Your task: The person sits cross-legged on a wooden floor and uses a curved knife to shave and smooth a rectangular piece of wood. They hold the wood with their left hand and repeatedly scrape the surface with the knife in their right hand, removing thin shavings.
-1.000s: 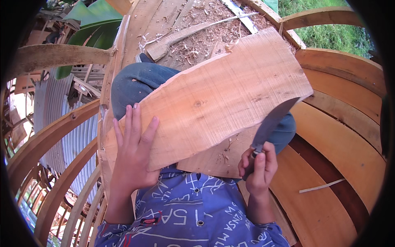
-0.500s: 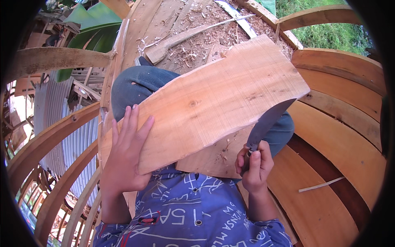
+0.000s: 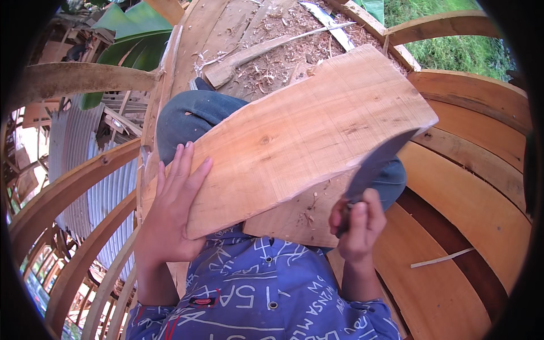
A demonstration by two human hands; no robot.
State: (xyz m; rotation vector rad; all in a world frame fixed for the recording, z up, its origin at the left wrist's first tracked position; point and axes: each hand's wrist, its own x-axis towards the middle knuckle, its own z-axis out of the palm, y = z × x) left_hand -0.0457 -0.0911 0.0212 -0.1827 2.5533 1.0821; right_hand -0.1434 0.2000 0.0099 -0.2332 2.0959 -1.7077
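Observation:
A broad wooden board (image 3: 294,136) lies slanted across my lap, its far right corner raised over my knee. My left hand (image 3: 177,198) rests flat on the board's near left end with its fingers spread. In my right hand (image 3: 360,224) is the handle of a machete (image 3: 378,161) with a dark curved blade. The blade points up and to the right, along the board's right-hand near edge. Some blur on the blade and hand hides whether the edge touches the wood.
Wood shavings (image 3: 272,73) cover the floor ahead, with a long-handled wooden piece (image 3: 243,62) among them. Curved ribs (image 3: 102,161) rise at the left, beside corrugated metal sheets (image 3: 73,164). Planks (image 3: 464,187) line the right side, where a thin stick (image 3: 442,258) lies.
My right hand and the machete have shifted slightly right and up. The board's far right corner has also moved a little right. My left hand stays on the board.

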